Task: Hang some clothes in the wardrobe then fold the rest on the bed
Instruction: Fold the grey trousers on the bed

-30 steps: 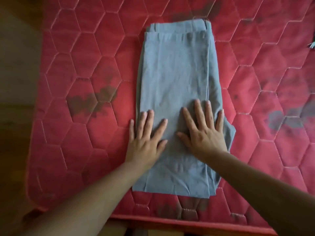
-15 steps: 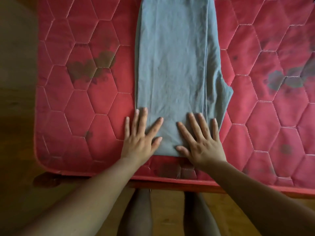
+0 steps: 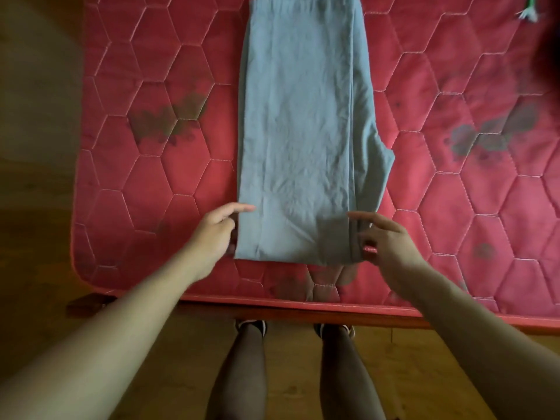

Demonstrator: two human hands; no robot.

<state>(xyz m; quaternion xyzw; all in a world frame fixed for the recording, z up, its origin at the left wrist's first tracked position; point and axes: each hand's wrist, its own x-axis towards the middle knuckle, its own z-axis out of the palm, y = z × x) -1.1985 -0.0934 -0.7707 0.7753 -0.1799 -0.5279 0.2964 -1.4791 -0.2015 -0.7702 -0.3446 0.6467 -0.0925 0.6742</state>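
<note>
Nearest, two legs point(image 3: 239, 368) standing on a wooden floor point(image 3: 291, 374), just short of the bed edge. Above them, two bare forearms reaching forward over one red quilted mattress point(image 3: 145, 183) stitched in hexagons. Left hand point(image 3: 213, 234) at the near left corner of one folded grey-blue garment point(image 3: 300, 140), index finger lying on the cloth, other fingers curled at the edge; whether pinching it, cannot tell. Right hand point(image 3: 385, 241) at the near right corner, fingers spread loose and apart, touching the stacked edges but clamping nothing. Garment flat along the mattress middle, running away lengthwise, far end cut off. Three dark stained patches on the mattress. Far right corner, one small green-white thing point(image 3: 528, 10), too blurred to name
</note>
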